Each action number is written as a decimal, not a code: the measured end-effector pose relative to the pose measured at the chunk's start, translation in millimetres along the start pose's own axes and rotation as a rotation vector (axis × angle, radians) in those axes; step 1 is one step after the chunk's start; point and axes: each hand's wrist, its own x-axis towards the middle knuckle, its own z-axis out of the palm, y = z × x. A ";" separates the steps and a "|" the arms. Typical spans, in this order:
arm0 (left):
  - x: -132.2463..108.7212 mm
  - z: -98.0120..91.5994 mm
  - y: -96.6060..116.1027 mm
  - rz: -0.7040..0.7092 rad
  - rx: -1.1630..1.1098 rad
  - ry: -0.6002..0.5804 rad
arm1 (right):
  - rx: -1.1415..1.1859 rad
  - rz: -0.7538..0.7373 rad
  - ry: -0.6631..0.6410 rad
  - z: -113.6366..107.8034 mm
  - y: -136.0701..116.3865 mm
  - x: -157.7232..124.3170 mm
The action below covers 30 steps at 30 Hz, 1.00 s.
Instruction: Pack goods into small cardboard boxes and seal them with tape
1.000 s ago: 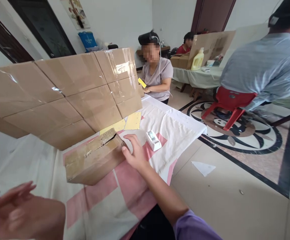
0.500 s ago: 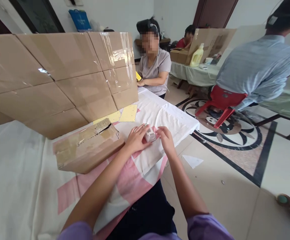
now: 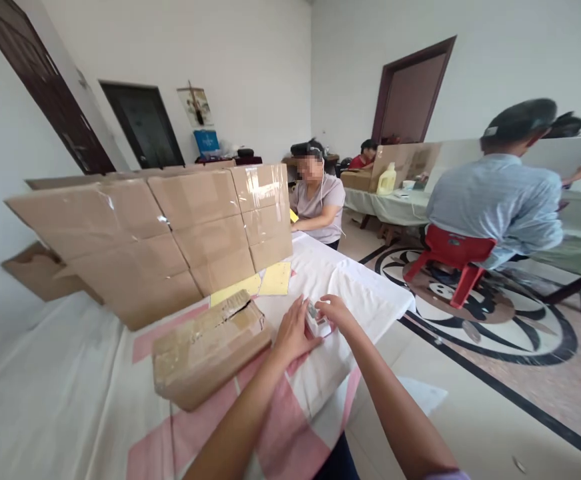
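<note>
A small white box (image 3: pixel 321 328) with a greyish top lies on the pink and white cloth (image 3: pixel 270 427) between my two hands. My left hand (image 3: pixel 293 333) steadies it, with straight fingers along its left side and the thumb at its near edge. From the right, my right hand (image 3: pixel 336 312) has bent fingers on the box's upper part; the fingertips are partly hidden. To the left of my left hand lies a long taped cardboard box (image 3: pixel 210 353) with a torn slit along its top.
A wall of taped cardboard boxes (image 3: pixel 205 233) stands along the table's left side, with yellow sheets (image 3: pixel 275 279) at its foot. A person (image 3: pixel 323 207) sits at the far end. On the right, another person sits on a red chair (image 3: pixel 457 247).
The camera view has tilted up, so everything sits lower in the picture. My right hand has moved in from beside the small white box onto it; my left fingers have straightened along its side.
</note>
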 end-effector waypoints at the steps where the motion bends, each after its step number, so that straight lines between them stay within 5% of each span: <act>1: 0.9 0.5 -1.0 -0.009 -0.025 -0.005 | -0.003 0.015 -0.014 -0.2 -0.9 0.5; 14: -1.1 -4.2 14.3 -0.151 0.073 -0.038 | -0.005 -0.009 -0.009 2.5 -4.8 -15.0; 21: -2.9 -4.5 17.2 -0.132 0.106 -0.030 | 0.080 -0.150 0.039 13.5 -3.6 -17.4; 30: -5.2 -5.6 19.7 -0.111 0.153 0.005 | 0.002 -0.130 0.064 10.5 2.6 -19.4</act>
